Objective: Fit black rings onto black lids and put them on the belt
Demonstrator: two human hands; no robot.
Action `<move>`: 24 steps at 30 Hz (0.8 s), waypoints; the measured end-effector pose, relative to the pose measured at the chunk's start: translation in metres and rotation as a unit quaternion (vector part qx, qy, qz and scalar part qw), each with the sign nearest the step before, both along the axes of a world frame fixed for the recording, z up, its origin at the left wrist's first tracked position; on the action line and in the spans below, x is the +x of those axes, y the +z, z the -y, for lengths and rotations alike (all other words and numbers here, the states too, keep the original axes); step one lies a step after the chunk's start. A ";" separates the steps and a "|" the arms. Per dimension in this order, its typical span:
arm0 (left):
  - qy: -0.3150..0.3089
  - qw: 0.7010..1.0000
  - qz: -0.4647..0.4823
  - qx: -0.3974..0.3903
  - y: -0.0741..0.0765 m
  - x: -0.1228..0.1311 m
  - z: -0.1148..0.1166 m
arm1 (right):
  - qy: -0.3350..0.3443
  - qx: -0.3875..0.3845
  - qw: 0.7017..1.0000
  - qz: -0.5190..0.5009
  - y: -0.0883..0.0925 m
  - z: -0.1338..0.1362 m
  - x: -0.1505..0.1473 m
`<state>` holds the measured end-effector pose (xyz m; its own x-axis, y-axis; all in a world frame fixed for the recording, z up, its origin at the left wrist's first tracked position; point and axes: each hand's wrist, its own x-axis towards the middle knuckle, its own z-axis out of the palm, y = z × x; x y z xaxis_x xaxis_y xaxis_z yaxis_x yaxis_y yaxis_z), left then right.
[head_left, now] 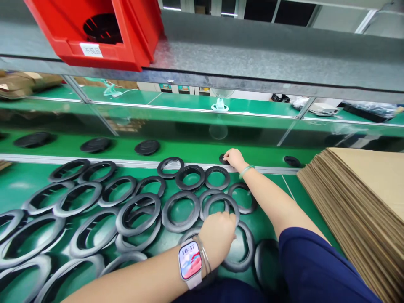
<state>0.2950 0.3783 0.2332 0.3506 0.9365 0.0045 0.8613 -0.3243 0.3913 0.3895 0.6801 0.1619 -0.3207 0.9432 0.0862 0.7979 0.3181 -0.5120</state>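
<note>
My left hand (217,235), with a watch on its wrist, is closed on the near edge of a black ring (206,205). That ring overlaps other rings lying under it on the green table. Farther away, my right hand (235,159), with a pale green bangle (246,170) at the wrist, reaches over the metal rail to the green strip. Its fingers pinch a small black round piece (222,159), partly hidden by the hand. Many similar grey-black rings (181,211) lie across the table, some overlapping.
Black discs (147,147) sit spaced along the green strip, with a smaller dark piece (292,161) at right. Stacked cardboard sheets (362,189) stand on the right. A grey metal shelf (252,54) crosses above, carrying a red bin (135,38). A small fan (220,103) stands beyond.
</note>
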 end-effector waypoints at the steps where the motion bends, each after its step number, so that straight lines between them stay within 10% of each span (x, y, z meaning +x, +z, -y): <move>1: 0.013 1.000 0.023 -0.003 0.003 -0.003 -0.001 | -0.005 0.001 1.000 -0.012 0.001 0.000 0.000; 7: 0.101 0.979 0.175 -0.022 0.028 -0.066 0.003 | -0.030 0.053 0.989 -0.131 0.040 0.030 0.016; 12: 0.224 0.806 0.527 -0.148 0.017 -0.114 0.039 | 0.000 0.073 0.972 -0.223 0.091 0.115 0.028; 16: 0.261 0.713 0.626 -0.175 0.005 -0.109 0.069 | 0.100 0.108 0.940 -0.307 0.121 0.212 0.023; 24: 0.214 0.738 0.612 -0.187 0.002 -0.090 0.090 | 0.237 0.315 0.893 -0.216 0.119 0.312 -0.009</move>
<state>0.2046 0.2881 0.2351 -0.0302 0.9763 -0.2142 -0.2197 0.2025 0.9543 0.3802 0.3677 0.2807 -0.4792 0.4314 0.7643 0.2686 0.9012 -0.3403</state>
